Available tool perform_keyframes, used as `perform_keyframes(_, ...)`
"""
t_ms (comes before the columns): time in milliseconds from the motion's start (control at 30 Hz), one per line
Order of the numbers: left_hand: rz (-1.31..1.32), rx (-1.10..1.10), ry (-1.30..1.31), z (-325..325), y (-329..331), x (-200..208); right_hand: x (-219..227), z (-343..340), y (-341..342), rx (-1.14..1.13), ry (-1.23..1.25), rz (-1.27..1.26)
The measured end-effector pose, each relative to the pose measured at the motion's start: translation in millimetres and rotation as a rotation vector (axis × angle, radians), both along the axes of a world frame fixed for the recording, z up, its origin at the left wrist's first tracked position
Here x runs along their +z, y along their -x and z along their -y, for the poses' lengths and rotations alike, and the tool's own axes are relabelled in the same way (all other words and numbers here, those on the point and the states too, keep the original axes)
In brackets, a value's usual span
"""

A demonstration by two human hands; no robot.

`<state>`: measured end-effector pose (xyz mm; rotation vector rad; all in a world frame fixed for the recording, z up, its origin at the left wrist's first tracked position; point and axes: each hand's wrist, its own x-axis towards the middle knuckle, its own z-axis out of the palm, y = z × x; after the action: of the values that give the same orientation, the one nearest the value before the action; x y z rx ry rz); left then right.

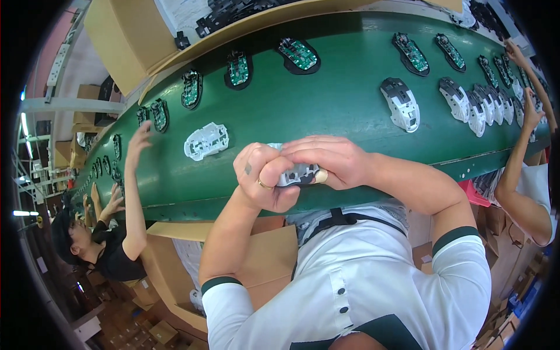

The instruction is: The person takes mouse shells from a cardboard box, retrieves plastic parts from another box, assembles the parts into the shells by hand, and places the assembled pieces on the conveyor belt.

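Along a green workbench (344, 99), our left hand (261, 175) and right hand (338, 159) clasp a grey-and-black mouse shell (297, 174) between them, any lettering too small to read.

There's a cardboard box (119, 49) across the green worktop (338, 105) and a black-capped co-worker (116, 254) on the left (strip lights (24, 125) glowing farther off).

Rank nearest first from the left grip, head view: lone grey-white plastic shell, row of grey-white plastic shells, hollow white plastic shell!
1. Hollow white shell, left.
2. Lone grey-white shell, right.
3. Row of shells, far right.
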<state>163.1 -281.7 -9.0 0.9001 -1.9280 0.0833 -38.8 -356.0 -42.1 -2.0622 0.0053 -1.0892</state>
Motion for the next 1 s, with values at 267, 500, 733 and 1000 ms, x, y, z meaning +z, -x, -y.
perform_keyframes(267, -0.010, -0.015, -0.048, -7.2, -4.2, 2.5, -5.3, -4.6, -4.1, 0.022, 0.004, -0.010)
perform_keyframes(500, -0.078, -0.008, -0.104, -8.7, -6.9, -7.9, -8.5, -5.0, -7.0, 0.010, -0.043, -0.023)
perform_keyframes(733, -0.154, -0.096, -0.139, -12.8, -10.9, -20.3, -7.8, 3.4, -7.0, -0.032, -0.063, -0.045)
perform_keyframes(1000, -0.044, 0.035, -0.375, 1.9, -8.2, -19.4, -3.1, 15.5, 3.7, -0.194, -0.157, -0.145)
